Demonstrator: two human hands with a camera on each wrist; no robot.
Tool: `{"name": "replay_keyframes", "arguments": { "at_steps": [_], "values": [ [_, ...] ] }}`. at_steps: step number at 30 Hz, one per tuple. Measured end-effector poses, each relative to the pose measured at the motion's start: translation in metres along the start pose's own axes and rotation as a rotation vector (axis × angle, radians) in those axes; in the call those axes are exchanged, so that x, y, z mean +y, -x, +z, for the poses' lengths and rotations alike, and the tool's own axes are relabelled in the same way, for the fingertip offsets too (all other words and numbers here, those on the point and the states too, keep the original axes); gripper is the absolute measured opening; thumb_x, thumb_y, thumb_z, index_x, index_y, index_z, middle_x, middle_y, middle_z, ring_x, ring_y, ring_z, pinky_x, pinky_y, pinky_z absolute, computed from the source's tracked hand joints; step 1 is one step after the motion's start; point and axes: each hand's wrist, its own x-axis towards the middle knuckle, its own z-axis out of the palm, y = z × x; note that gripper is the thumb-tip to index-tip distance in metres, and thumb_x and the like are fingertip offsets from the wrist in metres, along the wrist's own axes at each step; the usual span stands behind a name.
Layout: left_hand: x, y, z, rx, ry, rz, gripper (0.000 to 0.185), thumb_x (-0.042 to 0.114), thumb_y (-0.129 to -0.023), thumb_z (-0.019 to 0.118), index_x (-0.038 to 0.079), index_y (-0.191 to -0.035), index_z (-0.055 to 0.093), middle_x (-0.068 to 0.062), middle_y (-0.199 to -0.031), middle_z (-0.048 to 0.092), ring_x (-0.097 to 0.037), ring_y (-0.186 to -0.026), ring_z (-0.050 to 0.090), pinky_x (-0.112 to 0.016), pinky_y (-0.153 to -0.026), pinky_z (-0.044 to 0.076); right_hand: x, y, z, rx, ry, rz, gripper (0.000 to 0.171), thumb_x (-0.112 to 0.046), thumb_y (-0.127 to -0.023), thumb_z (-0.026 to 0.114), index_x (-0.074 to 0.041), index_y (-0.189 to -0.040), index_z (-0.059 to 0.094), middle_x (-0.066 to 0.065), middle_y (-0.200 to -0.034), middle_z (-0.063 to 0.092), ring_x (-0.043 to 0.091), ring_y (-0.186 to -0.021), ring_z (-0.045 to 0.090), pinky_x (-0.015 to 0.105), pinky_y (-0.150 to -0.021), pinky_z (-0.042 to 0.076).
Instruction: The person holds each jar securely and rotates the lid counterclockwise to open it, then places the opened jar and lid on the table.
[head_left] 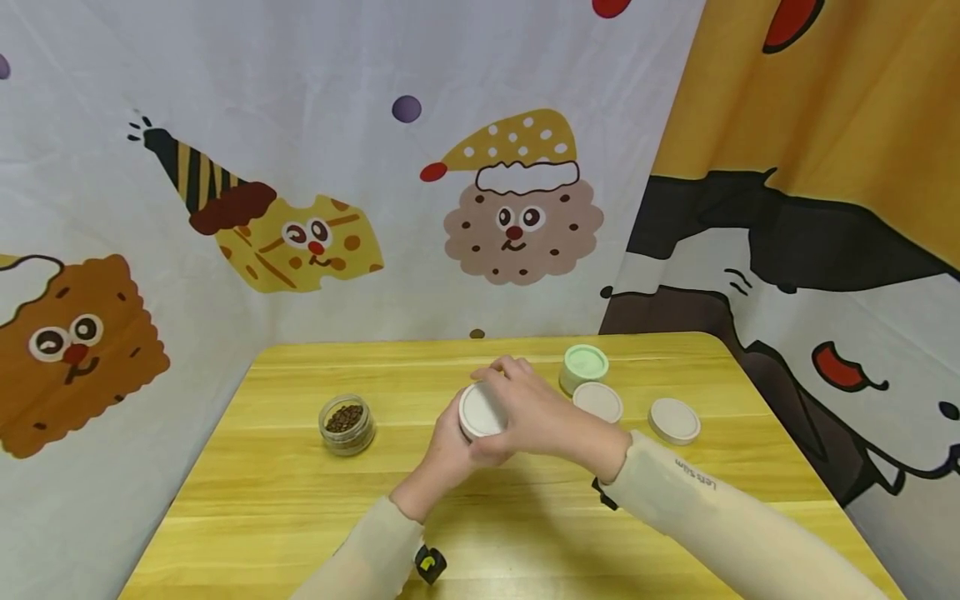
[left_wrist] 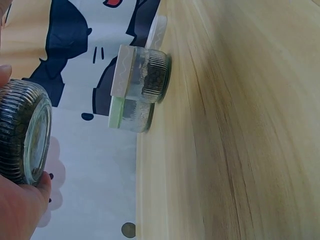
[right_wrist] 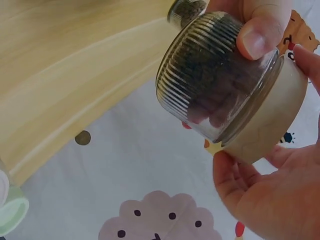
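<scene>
Above the middle of the wooden table (head_left: 300,500), both hands hold a ribbed glass jar (right_wrist: 210,75) with dark contents and a cream lid (head_left: 480,411). My left hand (head_left: 444,452) grips the glass body from below; its palm (left_wrist: 20,210) shows beside the jar (left_wrist: 22,132). My right hand (head_left: 537,414) curls round the lid (right_wrist: 267,120), with fingers on its rim. The jar is tilted, lid toward me.
An open jar of dark pieces (head_left: 347,423) stands to the left. To the right are a green-lidded jar (head_left: 585,367), a white-lidded jar (head_left: 597,402) and another white-lidded one (head_left: 674,420). Printed cloth hangs behind and beside the table.
</scene>
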Motion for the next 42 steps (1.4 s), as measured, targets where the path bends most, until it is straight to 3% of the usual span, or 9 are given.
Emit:
{"name": "replay_keyframes", "arguments": {
  "at_steps": [6, 12, 16, 22, 26, 31, 36, 42],
  "values": [
    [-0.029, -0.007, 0.005, 0.014, 0.001, 0.02, 0.093, 0.011, -0.061, 0.086, 0.016, -0.14, 0.037, -0.009, -0.135, 0.049, -0.028, -0.121, 0.048, -0.046, -0.099, 0.043, 0.003, -0.001, 0.0, -0.018, 0.0, -0.082, 0.077, -0.036, -0.061, 0.083, -0.019, -0.13, 0.054, 0.001, -0.128, 0.051, 0.02, -0.115, 0.046, 0.038, -0.093, 0.045],
    [-0.03, -0.007, 0.005, 0.009, 0.006, 0.031, 0.095, 0.011, -0.062, 0.086, 0.011, -0.141, 0.034, -0.011, -0.135, 0.048, -0.029, -0.122, 0.048, -0.047, -0.101, 0.04, 0.004, 0.0, -0.001, -0.053, 0.015, -0.167, 0.082, -0.028, -0.06, 0.083, -0.022, -0.135, 0.049, 0.003, -0.14, 0.044, 0.025, -0.128, 0.042, 0.043, -0.101, 0.041],
    [-0.03, -0.007, 0.004, 0.023, 0.012, 0.027, 0.092, 0.006, -0.059, 0.086, 0.01, -0.138, 0.039, -0.012, -0.131, 0.051, -0.029, -0.12, 0.049, -0.047, -0.1, 0.041, 0.003, 0.001, -0.001, -0.038, 0.021, -0.13, 0.085, -0.041, -0.064, 0.083, -0.023, -0.138, 0.045, 0.005, -0.142, 0.039, 0.026, -0.126, 0.041, 0.043, -0.097, 0.043],
    [-0.021, -0.007, 0.004, 0.016, 0.041, -0.021, 0.091, 0.0, -0.06, 0.085, 0.009, -0.139, 0.039, -0.015, -0.134, 0.049, -0.032, -0.122, 0.047, -0.048, -0.101, 0.041, 0.0, 0.003, -0.001, 0.007, 0.015, 0.005, 0.085, -0.055, -0.066, 0.079, -0.017, -0.136, 0.049, 0.005, -0.129, 0.048, 0.022, -0.113, 0.045, 0.039, -0.089, 0.046],
    [-0.004, -0.002, 0.001, -0.011, 0.03, -0.023, 0.09, 0.001, -0.062, 0.083, 0.004, -0.139, 0.037, -0.017, -0.135, 0.047, -0.034, -0.122, 0.047, -0.048, -0.099, 0.043, -0.001, 0.002, -0.001, 0.011, 0.007, 0.034, 0.08, -0.049, -0.066, 0.08, -0.015, -0.132, 0.052, 0.004, -0.123, 0.052, 0.02, -0.108, 0.047, 0.037, -0.086, 0.047],
    [0.006, 0.001, -0.001, -0.015, 0.028, 0.005, 0.087, 0.0, -0.062, 0.082, 0.001, -0.137, 0.038, -0.018, -0.132, 0.049, -0.033, -0.12, 0.048, -0.047, -0.099, 0.042, 0.0, 0.0, -0.001, -0.016, 0.008, -0.047, 0.08, -0.034, -0.06, 0.083, -0.018, -0.131, 0.052, 0.001, -0.127, 0.052, 0.021, -0.114, 0.047, 0.038, -0.092, 0.045],
    [0.0, 0.001, 0.0, -0.015, 0.035, -0.009, 0.089, 0.001, -0.063, 0.082, 0.001, -0.139, 0.036, -0.018, -0.134, 0.048, -0.034, -0.122, 0.047, -0.048, -0.1, 0.041, 0.0, 0.001, -0.001, -0.031, 0.014, -0.105, 0.083, -0.035, -0.062, 0.083, -0.021, -0.136, 0.047, 0.004, -0.138, 0.045, 0.026, -0.124, 0.043, 0.043, -0.097, 0.043],
    [-0.025, -0.006, 0.004, -0.015, 0.022, -0.023, 0.093, 0.004, -0.062, 0.085, 0.011, -0.14, 0.036, -0.013, -0.135, 0.047, -0.031, -0.122, 0.047, -0.047, -0.099, 0.043, -0.003, 0.004, -0.001, 0.01, 0.014, -0.028, 0.082, -0.05, -0.067, 0.078, -0.02, -0.137, 0.047, 0.003, -0.132, 0.045, 0.021, -0.116, 0.044, 0.04, -0.091, 0.045]
  ]
}}
